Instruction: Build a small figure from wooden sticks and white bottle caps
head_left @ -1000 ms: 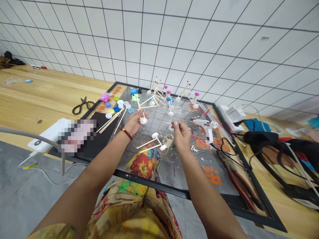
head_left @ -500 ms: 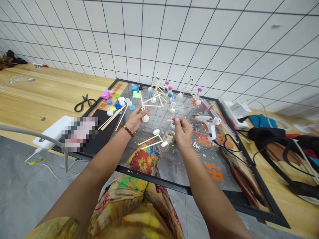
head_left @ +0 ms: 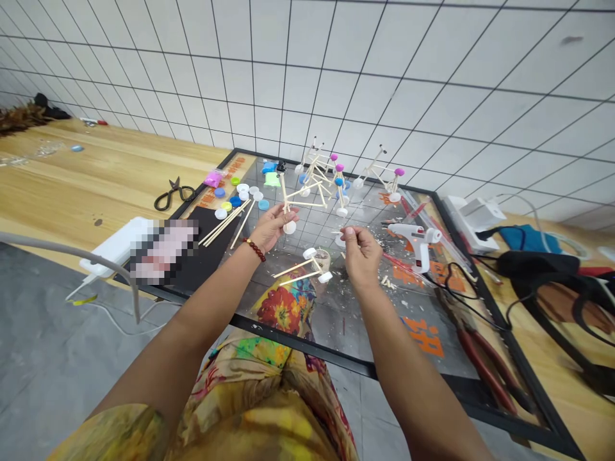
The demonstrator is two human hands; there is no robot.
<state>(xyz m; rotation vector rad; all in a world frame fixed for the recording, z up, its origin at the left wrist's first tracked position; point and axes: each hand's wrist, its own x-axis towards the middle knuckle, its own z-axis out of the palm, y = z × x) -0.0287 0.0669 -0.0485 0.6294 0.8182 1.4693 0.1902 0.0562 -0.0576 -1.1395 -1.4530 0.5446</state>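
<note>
My left hand (head_left: 271, 228) is closed on a stick frame (head_left: 307, 204) made of pale wooden sticks, with a white round cap (head_left: 289, 227) at its lower end. To the right, my right hand (head_left: 361, 253) is pinched, with a small pale piece (head_left: 337, 232) at its fingertips. Between and below the hands lies another stick assembly (head_left: 294, 271) with two white caps. Finished-looking stick models (head_left: 317, 169) with pink, blue and white round parts stand behind the hands. Loose sticks (head_left: 225, 224) and coloured caps (head_left: 235, 201) lie left of my left hand.
A white glue gun (head_left: 416, 241) lies right of my right hand, its black cable trailing right. Red-handled pliers (head_left: 485, 365) rest nearer the right edge. Black scissors (head_left: 173, 193), a white power strip (head_left: 118, 242) and a pink clay packet (head_left: 214, 179) are at the left.
The whole view has shifted, so the table and both hands appear slightly farther right. Both hands keep nearly the same pose, and the left still holds the stick frame.
</note>
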